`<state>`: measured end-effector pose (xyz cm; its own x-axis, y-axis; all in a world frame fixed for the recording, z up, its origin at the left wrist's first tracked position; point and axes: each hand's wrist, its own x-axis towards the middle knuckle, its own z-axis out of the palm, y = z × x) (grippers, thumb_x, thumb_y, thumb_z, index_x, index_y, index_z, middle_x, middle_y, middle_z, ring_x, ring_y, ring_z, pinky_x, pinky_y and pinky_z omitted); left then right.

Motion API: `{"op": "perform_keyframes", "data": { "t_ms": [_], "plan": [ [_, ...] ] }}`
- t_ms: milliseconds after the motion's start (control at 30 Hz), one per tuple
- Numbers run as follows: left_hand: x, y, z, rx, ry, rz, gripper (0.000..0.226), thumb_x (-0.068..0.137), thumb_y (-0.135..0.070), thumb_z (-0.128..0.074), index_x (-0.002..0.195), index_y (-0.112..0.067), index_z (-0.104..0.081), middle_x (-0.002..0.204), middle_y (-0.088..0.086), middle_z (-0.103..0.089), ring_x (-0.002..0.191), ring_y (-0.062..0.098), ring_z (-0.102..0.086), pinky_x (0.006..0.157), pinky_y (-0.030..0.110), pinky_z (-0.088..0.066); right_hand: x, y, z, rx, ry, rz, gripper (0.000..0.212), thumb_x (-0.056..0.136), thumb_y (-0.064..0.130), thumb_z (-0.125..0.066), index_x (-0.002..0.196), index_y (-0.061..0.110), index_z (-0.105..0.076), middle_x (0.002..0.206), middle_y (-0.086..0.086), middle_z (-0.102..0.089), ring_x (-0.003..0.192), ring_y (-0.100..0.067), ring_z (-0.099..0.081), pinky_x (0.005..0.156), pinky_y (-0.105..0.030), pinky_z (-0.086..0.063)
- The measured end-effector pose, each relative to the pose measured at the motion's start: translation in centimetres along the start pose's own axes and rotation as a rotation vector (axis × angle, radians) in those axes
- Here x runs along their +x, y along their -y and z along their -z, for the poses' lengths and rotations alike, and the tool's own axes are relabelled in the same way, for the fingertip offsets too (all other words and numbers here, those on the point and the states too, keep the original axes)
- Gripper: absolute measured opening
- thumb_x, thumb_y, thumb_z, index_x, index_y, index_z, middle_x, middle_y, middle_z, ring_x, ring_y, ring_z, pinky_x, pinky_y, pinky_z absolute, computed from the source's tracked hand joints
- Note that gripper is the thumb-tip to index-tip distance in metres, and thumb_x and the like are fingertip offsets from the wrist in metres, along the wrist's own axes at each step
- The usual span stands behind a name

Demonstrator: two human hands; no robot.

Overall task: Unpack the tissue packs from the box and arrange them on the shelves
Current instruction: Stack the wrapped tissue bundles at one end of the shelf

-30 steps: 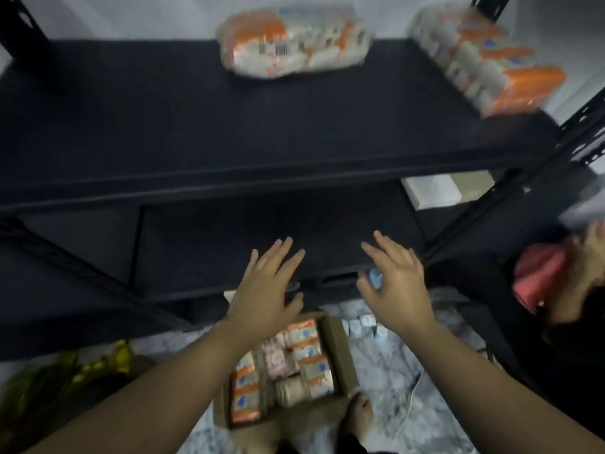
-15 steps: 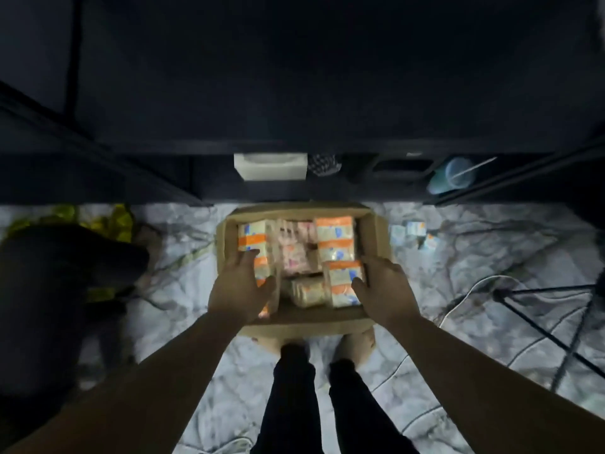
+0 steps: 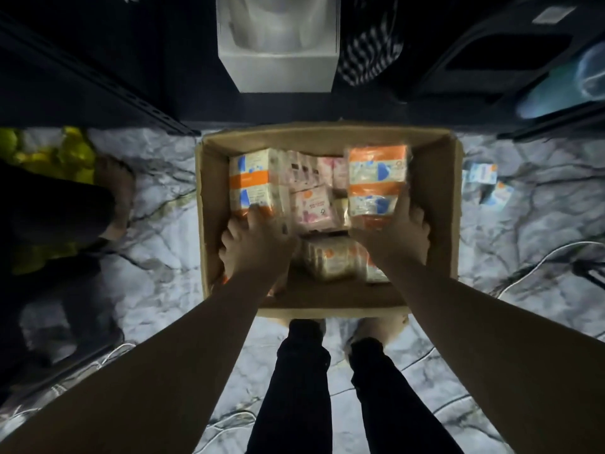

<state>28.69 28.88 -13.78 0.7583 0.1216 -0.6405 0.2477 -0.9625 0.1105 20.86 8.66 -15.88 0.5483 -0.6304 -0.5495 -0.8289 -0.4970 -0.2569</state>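
Right hand (image 3: 397, 229) grips an orange pack (image 3: 376, 185), left hand (image 3: 258, 244) grabs another (image 3: 250, 181) in the box (image 3: 438, 191); slick wrap, one-handed lifts could slip.

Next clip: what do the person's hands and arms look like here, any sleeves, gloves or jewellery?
Both the left hand and the right hand are bare, with no gloves. The forearms are uncovered as far as the frame edge, so no sleeves show. No watch, bracelet or ring is visible, though the light is dim.
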Motion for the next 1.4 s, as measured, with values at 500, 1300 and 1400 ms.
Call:
{"op": "perform_keyframes", "data": {
  "t_ms": [500,1300,1400],
  "plan": [
    [-4.5,-0.1,4.7,-0.272,-0.046,-0.064,0.092,0.072,-0.052,-0.084,0.15,-0.035,-0.039,0.135,0.01,-0.04,0.129,0.038,-0.041,0.108,0.05,-0.038,-3.8,0.1,4.7,0.087,-0.051,0.086,0.105,0.063,0.042,-0.086,0.151,0.022,-0.033,0.132,-0.014,-0.046,0.122,-0.039,-0.044,0.101,-0.053,-0.043],
    [-33.4,-7.3,41.0,-0.502,-0.463,-0.758,0.078,0.061,-0.038,-0.079,0.136,-0.043,-0.059,0.125,-0.012,-0.043,0.122,0.009,-0.036,0.098,0.008,-0.03,-25.5,6.9,49.7,0.421,-0.439,0.661,0.08,0.058,0.046,-0.071,0.136,0.029,-0.064,0.125,0.011,-0.048,0.116,-0.015,-0.042,0.095,-0.019,-0.035],
    [-35.6,-8.8,44.7,-0.488,-0.54,-0.85,0.078,0.061,-0.039,-0.081,0.136,-0.038,-0.061,0.125,-0.015,-0.042,0.12,0.012,-0.041,0.095,0.013,-0.036,-27.0,7.5,54.2,0.431,-0.488,0.721,0.081,0.061,0.023,-0.09,0.137,0.029,-0.063,0.126,0.012,-0.046,0.117,-0.015,-0.042,0.092,-0.015,-0.034]
  ]
}}
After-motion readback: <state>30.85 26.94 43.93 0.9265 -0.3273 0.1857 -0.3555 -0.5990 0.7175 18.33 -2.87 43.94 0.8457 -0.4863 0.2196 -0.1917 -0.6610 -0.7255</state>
